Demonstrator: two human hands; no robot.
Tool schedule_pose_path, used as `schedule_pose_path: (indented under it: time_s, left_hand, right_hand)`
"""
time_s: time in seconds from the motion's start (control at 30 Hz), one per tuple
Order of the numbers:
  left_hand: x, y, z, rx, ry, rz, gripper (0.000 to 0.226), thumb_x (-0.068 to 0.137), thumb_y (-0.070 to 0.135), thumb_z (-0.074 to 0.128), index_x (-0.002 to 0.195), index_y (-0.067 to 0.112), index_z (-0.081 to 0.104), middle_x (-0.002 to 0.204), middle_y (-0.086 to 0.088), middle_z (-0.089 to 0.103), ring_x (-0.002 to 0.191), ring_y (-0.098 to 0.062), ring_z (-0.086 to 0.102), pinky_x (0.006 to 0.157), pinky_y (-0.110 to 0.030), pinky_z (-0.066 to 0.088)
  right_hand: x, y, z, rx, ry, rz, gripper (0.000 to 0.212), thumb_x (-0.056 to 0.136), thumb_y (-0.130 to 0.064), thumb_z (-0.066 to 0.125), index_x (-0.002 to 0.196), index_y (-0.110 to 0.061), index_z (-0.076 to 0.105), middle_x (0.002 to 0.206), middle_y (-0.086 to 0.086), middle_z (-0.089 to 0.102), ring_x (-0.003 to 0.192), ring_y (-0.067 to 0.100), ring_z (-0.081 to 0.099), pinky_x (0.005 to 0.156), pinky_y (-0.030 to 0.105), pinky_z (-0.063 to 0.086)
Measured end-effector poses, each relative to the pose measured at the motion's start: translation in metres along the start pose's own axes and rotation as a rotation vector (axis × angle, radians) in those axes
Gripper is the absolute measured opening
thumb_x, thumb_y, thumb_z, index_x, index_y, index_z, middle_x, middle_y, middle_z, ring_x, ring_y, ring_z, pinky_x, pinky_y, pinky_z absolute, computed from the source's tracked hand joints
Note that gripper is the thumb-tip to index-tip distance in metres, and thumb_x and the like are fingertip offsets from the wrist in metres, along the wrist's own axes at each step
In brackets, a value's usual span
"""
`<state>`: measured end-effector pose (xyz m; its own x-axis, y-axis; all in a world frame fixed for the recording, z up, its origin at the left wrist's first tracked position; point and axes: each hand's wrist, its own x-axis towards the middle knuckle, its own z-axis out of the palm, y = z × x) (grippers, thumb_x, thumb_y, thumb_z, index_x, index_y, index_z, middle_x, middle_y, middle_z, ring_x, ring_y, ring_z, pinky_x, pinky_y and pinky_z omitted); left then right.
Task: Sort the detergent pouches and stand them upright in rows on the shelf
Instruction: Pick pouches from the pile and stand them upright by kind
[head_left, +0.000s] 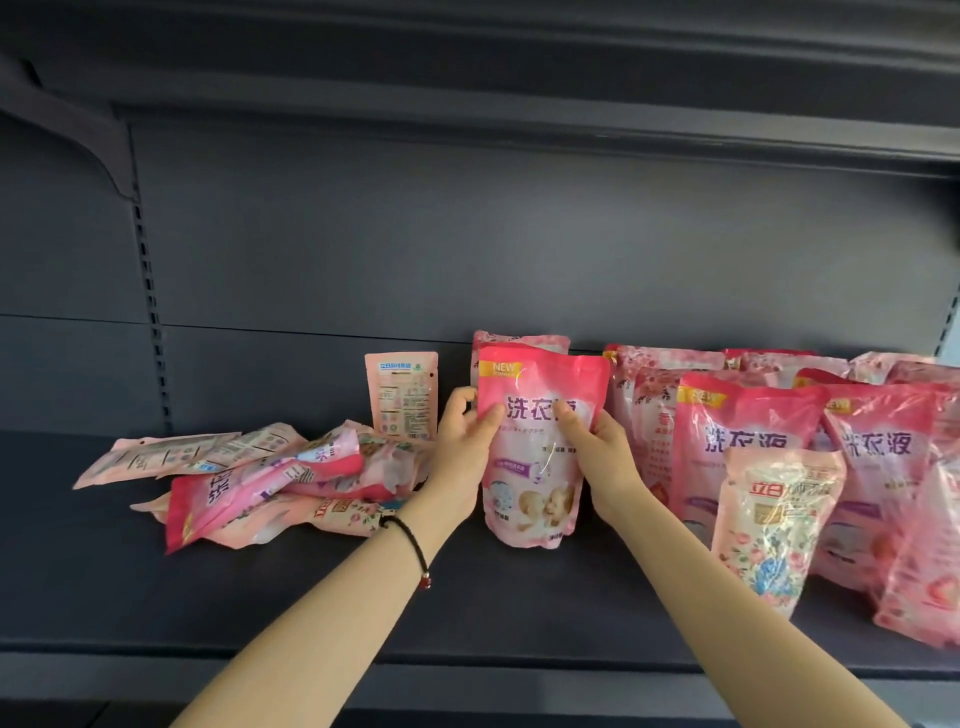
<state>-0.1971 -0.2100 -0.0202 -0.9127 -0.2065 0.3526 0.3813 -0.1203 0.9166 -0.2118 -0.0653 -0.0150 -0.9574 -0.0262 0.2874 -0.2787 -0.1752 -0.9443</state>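
Detergent pouch, pink, upright at the middle of the shelf, gripped by both hands; bottom edge touching the deck or just clear of it, hard to tell. Nearest, the shelf's dark grey front lip, then the matte deck, crossed by two bare forearms, a black bead bracelet on the left wrist. Left hand curled round the pouch's left edge, thumb on the front; right hand curled round the right edge, thumb likewise on the printed face. Left of the hands, a loose heap of pouches lying flat and overlapping. To the right, standing pouches in rows, a smaller floral pouch foremost. Further back, one small pouch upright, back label outward, and another pink pouch directly behind the held one. Behind all, a dark back panel with a slotted upright at left; overhead, the next shelf up.
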Motion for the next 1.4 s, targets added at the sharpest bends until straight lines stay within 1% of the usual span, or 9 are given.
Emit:
schedule_pose_path:
  time_s: [0.17, 0.33, 0.43, 0.53, 0.63, 0.8, 0.93, 1.17, 1.4]
  left_hand:
    - [0.003, -0.004, 0.0, 0.135, 0.015, 0.076, 0.018, 0.094, 0.018, 0.056, 0.109, 0.01, 0.053, 0.098, 0.005, 0.067, 0.083, 0.001, 0.066, 0.062, -0.011, 0.05]
    - [0.006, -0.004, -0.008, 0.245, 0.024, 0.122, 0.017, 0.094, 0.023, 0.057, 0.108, 0.014, 0.053, 0.093, 0.011, 0.068, 0.079, 0.008, 0.064, 0.07, -0.017, 0.052]
    - [0.006, -0.002, -0.01, 0.269, -0.004, 0.075, 0.019, 0.094, 0.026, 0.057, 0.11, 0.021, 0.05, 0.096, 0.011, 0.067, 0.083, 0.006, 0.063, 0.066, -0.014, 0.049]
    - [0.006, 0.012, -0.017, 0.266, -0.044, 0.009, 0.026, 0.092, 0.019, 0.06, 0.115, 0.02, 0.048, 0.11, -0.001, 0.064, 0.096, -0.006, 0.062, 0.074, -0.019, 0.053]
    - [0.001, 0.034, -0.039, 0.409, -0.016, 0.036, 0.029, 0.091, 0.011, 0.059, 0.118, 0.019, 0.051, 0.111, 0.002, 0.063, 0.099, -0.01, 0.061, 0.081, -0.026, 0.053]
    - [-0.017, 0.078, -0.096, 1.173, -0.24, 0.261, 0.013, 0.091, 0.02, 0.054, 0.099, 0.03, 0.056, 0.098, 0.012, 0.06, 0.089, -0.005, 0.058, 0.074, -0.024, 0.048]
    - [-0.02, 0.092, -0.14, 1.746, -0.343, 0.421, 0.015, 0.091, 0.031, 0.048, 0.102, 0.028, 0.058, 0.09, 0.013, 0.049, 0.092, -0.011, 0.052, 0.076, -0.031, 0.046]
    - [-0.007, 0.094, -0.216, 1.96, -0.405, 0.505, 0.022, 0.092, 0.037, 0.043, 0.108, 0.028, 0.056, 0.092, 0.01, 0.057, 0.093, -0.013, 0.052, 0.077, -0.028, 0.037]
    - [0.007, 0.084, -0.279, 1.934, -0.379, 0.564, 0.023, 0.088, 0.041, 0.046, 0.103, 0.029, 0.058, 0.081, 0.008, 0.058, 0.086, -0.015, 0.055, 0.075, -0.03, 0.041]
  right_hand:
    - [0.008, 0.008, -0.017, -0.211, -0.098, 0.007, 0.023, 0.096, -0.029, 0.054, 0.117, -0.021, 0.057, 0.108, -0.005, 0.069, 0.097, 0.008, 0.066, 0.07, 0.018, 0.052]
    - [0.014, 0.003, -0.026, -0.499, -0.124, -0.052, 0.031, 0.092, -0.028, 0.06, 0.12, -0.017, 0.053, 0.109, -0.004, 0.067, 0.103, 0.015, 0.064, 0.078, 0.026, 0.053]
    - [0.01, -0.007, -0.02, -0.541, -0.031, -0.125, 0.046, 0.088, -0.019, 0.065, 0.128, -0.013, 0.042, 0.115, -0.002, 0.059, 0.103, 0.016, 0.059, 0.072, 0.019, 0.048]
    - [0.002, -0.032, -0.015, -0.771, 0.071, -0.459, 0.055, 0.087, -0.009, 0.063, 0.135, -0.012, 0.036, 0.125, -0.002, 0.041, 0.105, 0.011, 0.044, 0.08, 0.017, 0.039]
    - [0.0, -0.061, -0.011, -1.181, -0.038, -0.85, 0.04, 0.085, -0.015, 0.061, 0.124, -0.013, 0.052, 0.121, 0.005, 0.046, 0.106, 0.024, 0.046, 0.088, 0.038, 0.044]
    - [0.005, -0.085, 0.018, -1.591, -0.261, -1.076, 0.017, 0.084, -0.026, 0.062, 0.095, -0.016, 0.069, 0.097, 0.004, 0.062, 0.089, 0.029, 0.057, 0.08, 0.043, 0.043]
    - [0.001, -0.083, 0.056, -1.593, -0.4, -1.082, 0.02, 0.09, -0.026, 0.052, 0.1, -0.016, 0.065, 0.104, 0.003, 0.061, 0.097, 0.025, 0.057, 0.078, 0.035, 0.046]
    - [0.0, -0.054, 0.129, -1.765, -0.646, -1.105, 0.026, 0.093, -0.025, 0.043, 0.114, -0.016, 0.057, 0.11, 0.003, 0.056, 0.104, 0.025, 0.055, 0.069, 0.033, 0.044]
    - [0.001, -0.02, 0.208, -1.809, -0.742, -1.09, 0.027, 0.094, -0.024, 0.045, 0.118, -0.016, 0.054, 0.108, 0.004, 0.056, 0.102, 0.025, 0.055, 0.064, 0.032, 0.037]
